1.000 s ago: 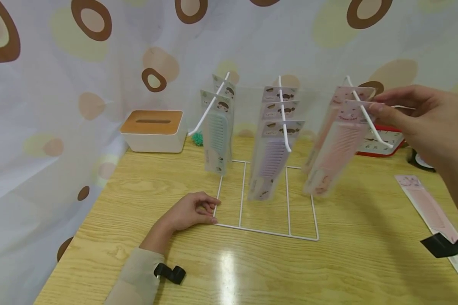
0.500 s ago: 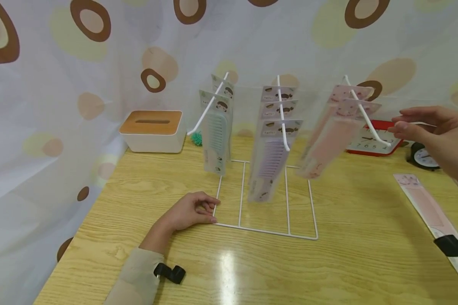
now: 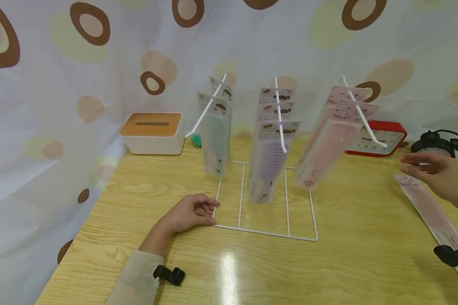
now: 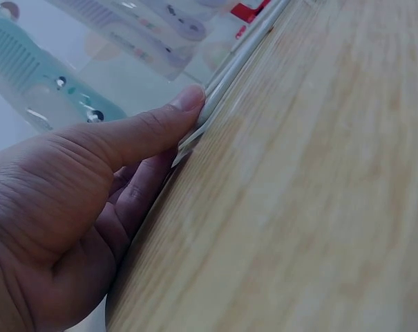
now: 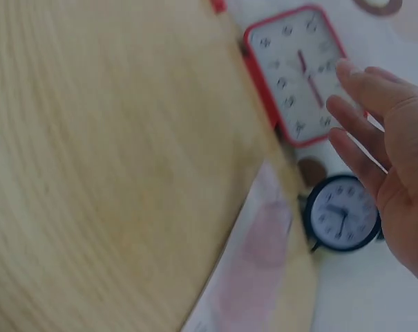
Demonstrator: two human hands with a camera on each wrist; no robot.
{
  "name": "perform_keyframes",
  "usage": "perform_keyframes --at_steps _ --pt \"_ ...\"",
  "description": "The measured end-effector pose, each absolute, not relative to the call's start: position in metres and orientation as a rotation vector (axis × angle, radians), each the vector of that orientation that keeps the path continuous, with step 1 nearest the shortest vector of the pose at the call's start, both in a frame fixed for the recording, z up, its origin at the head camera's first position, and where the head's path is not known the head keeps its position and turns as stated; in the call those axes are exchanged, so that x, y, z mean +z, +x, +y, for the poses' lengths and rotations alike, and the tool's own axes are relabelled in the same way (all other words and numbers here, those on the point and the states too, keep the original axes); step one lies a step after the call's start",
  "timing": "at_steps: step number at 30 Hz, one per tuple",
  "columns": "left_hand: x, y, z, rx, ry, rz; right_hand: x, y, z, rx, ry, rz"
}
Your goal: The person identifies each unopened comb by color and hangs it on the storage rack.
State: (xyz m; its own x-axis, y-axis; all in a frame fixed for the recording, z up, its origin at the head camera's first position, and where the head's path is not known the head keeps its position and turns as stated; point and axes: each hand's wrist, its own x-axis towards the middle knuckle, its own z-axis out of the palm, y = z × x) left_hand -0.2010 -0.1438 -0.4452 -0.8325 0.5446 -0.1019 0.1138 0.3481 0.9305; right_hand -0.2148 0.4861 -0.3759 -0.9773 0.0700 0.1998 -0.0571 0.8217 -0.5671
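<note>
A white wire rack [image 3: 265,232] stands on the table. My left hand [image 3: 192,212] holds its front left corner; in the left wrist view the thumb lies on the white wire [image 4: 229,76]. From the rack's three arms hang packaged combs: green ones [image 3: 215,135] at left, purple ones [image 3: 271,161] in the middle, pink ones [image 3: 333,144] at right. My right hand [image 3: 440,171] is in the air with nothing in it, fingers loosely bent. It is near the upper end of another packaged pink comb [image 3: 427,205], which lies on the table at right.
Behind the rack, a red clock [image 3: 381,137] and a black alarm clock [image 3: 435,144] stand at the back right. A white tissue box [image 3: 152,142] with a wooden lid is at the back left, near a green tuft [image 3: 196,140]. A patterned curtain [image 3: 118,76] hangs behind.
My right hand has let go of the front pink comb pack on the right arm and moved right and down towards the pack on the table. The hung pink packs have swung. The left hand stays put.
</note>
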Motion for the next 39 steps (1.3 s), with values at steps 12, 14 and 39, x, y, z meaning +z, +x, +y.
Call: perform_keyframes --at_steps 12,14,39 --pt "-0.443 -0.198 -0.145 1.482 0.583 2.221 -0.429 -0.210 0.535 0.875 -0.225 -2.886" --pt "-0.442 -0.198 -0.145 1.483 0.578 2.222 -0.430 -0.209 0.537 0.793 -0.263 -2.909" --pt "-0.443 -0.200 -0.144 1.494 0.588 2.220 -0.417 -0.209 0.506 0.762 -0.113 -2.950"
